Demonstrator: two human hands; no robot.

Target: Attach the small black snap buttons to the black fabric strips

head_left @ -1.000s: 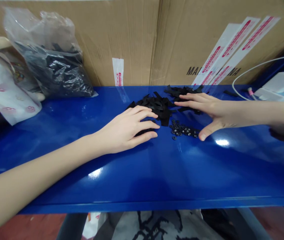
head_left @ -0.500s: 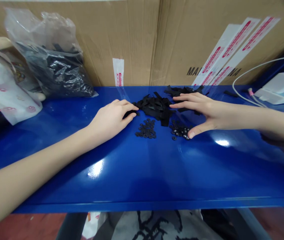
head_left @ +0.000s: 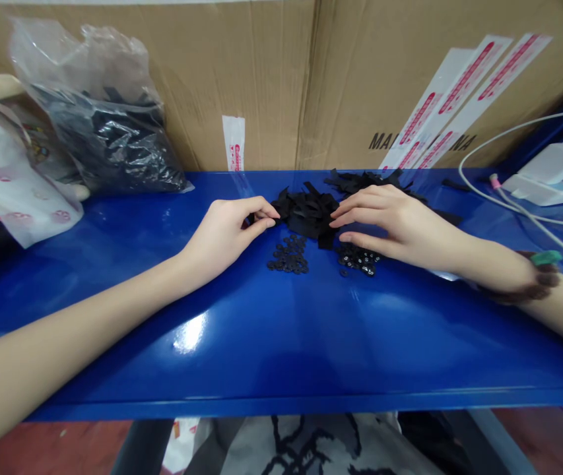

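Note:
My left hand (head_left: 231,234) is at the left edge of a heap of black fabric strips (head_left: 305,214). Its thumb and index finger are pinched on a black strip (head_left: 249,223), mostly hidden by the fingers. My right hand (head_left: 385,221) hovers palm down at the heap's right side, fingers apart, holding nothing. Under its thumb lies a small pile of black discs with white marks (head_left: 363,260). Plain black ring-like discs (head_left: 288,256) form another pile between the hands. A second bunch of black strips (head_left: 360,179) lies behind my right hand.
A blue table (head_left: 261,336) carries everything. Cardboard (head_left: 241,59) with tape strips stands along the back. At the back left are a clear bag of black material (head_left: 117,138) and a white printed bag (head_left: 24,191). A white device (head_left: 553,171) with cables sits at right.
My right hand has swung left and turned, its thumb moving off the marked discs toward the strips. My left thumb and index finger have drawn closer together at the heap's edge.

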